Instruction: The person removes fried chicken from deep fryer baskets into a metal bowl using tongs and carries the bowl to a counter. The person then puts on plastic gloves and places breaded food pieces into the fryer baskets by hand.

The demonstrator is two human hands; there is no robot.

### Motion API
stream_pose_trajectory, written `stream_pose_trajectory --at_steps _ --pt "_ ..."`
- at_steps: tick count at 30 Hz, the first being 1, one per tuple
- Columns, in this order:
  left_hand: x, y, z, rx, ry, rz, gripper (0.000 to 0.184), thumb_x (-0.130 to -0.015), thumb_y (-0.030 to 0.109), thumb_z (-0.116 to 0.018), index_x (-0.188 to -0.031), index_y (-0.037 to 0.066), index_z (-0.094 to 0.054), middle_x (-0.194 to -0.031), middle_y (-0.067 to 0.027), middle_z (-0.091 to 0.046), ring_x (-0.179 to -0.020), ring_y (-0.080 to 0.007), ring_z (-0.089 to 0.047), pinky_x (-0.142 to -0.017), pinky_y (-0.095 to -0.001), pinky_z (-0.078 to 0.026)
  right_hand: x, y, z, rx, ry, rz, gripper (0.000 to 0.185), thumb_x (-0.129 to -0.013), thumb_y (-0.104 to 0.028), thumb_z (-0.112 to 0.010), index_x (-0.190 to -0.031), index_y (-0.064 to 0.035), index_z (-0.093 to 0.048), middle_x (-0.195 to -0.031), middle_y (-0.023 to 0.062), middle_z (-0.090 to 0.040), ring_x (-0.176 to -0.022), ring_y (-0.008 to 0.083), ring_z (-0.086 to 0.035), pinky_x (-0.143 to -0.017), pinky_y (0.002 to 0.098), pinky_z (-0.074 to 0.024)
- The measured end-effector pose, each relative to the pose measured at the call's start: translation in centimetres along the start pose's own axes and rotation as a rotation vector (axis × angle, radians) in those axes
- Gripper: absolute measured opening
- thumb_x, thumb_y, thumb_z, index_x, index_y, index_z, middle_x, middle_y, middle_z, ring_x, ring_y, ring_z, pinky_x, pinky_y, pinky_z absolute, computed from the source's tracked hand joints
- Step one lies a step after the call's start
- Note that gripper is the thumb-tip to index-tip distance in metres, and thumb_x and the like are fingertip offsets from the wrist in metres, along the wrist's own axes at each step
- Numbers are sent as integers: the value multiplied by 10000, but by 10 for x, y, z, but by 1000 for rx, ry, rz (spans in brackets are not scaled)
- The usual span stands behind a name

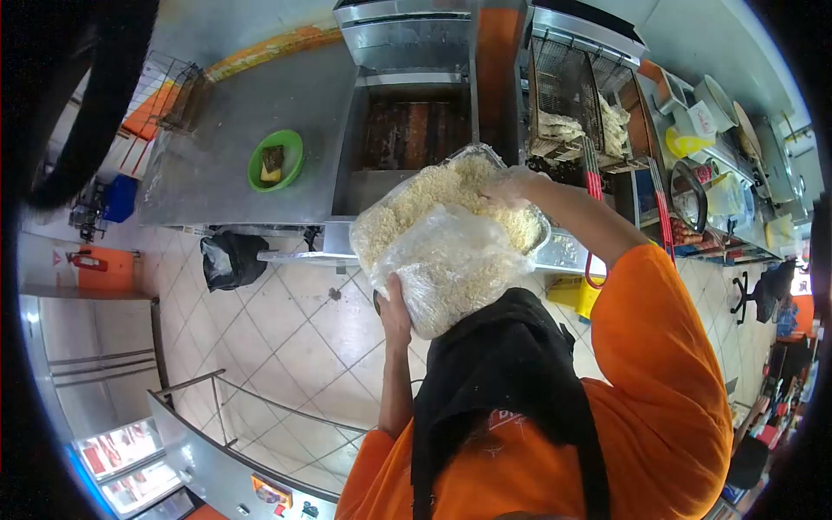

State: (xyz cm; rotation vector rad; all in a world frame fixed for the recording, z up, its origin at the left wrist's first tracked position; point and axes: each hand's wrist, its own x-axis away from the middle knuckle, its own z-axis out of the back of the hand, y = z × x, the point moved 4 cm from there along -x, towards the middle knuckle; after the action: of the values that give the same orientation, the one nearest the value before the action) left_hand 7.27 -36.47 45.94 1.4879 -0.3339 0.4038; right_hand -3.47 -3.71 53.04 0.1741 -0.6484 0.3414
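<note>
A clear plastic bag (459,269) full of pale, crumb-like food is in front of my body. My left hand (395,310) grips it at its lower left side, thumb on top and fingers mostly hidden beneath. Beyond the bag, loose pale crumbs (433,191) are heaped in a metal tray (546,236), whose rim shows at the right and far side. My right hand (513,186), in a thin clear glove, reaches onto the crumbs at the tray's far right. Its fingers are blurred by the glove and partly buried, so their closing is unclear.
Past the tray is an open fryer well (412,130). Fryer baskets (563,95) with pale breaded pieces and red handles (594,186) stand to the right. A green bowl (290,149) with a sponge sits on the left steel counter (225,195). A black bag (232,260) hangs below.
</note>
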Motion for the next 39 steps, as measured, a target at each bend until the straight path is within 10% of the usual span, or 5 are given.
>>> stream_pose_trajectory --at_steps 14,23,26,35,39 --pt "10 16 -5 4 -40 -6 890 -920 634 -455 -1406 -102 -345 -1342 -213 -497 -1200 -290 -523 -1004 -362 -416 -7 18 -13 -81 -120 15 719 -681 -332 -835 -1297 -122 -530 -1221 134 -617 -1163 328 -570 -937 448 -481" --pt "-13 -22 2 41 -9 2 868 -915 603 -487 -1403 -99 -336 -1342 -264 -487 -1212 -337 -509 -1018 -389 -391 -2 30 -17 -387 266 100 299 -648 -201 -804 -840 7 -709 -782 191 -682 -729 314 -671 -668 415 -538" --pt "-7 -16 2 3 6 49 878 -912 618 -474 -1409 -92 -329 -1346 -262 -485 -1213 -335 -509 -1015 -389 -395 15 20 8 -353 -46 -65 405 -659 -174 -793 -1004 10 -689 -922 198 -689 -845 300 -676 -738 405 -535" --pt "-8 -17 1 38 -15 52 881 -906 616 -484 -1432 -67 -307 -1370 -261 -466 -1223 -343 -504 -1017 -390 -400 75 38 100 -485 407 -199 462 -756 -176 -703 -1164 22 -617 -1182 197 -600 -1077 335 -596 -888 384 -511" --pt "-7 -17 1 15 19 65 897 -904 612 -487 -1439 -80 -289 -1371 -272 -462 -1235 -350 -495 -1022 -388 -395 75 41 101 -1165 513 -286 428 -795 -225 -702 -1159 -14 -628 -1214 158 -571 -1093 328 -568 -979 379 -451"
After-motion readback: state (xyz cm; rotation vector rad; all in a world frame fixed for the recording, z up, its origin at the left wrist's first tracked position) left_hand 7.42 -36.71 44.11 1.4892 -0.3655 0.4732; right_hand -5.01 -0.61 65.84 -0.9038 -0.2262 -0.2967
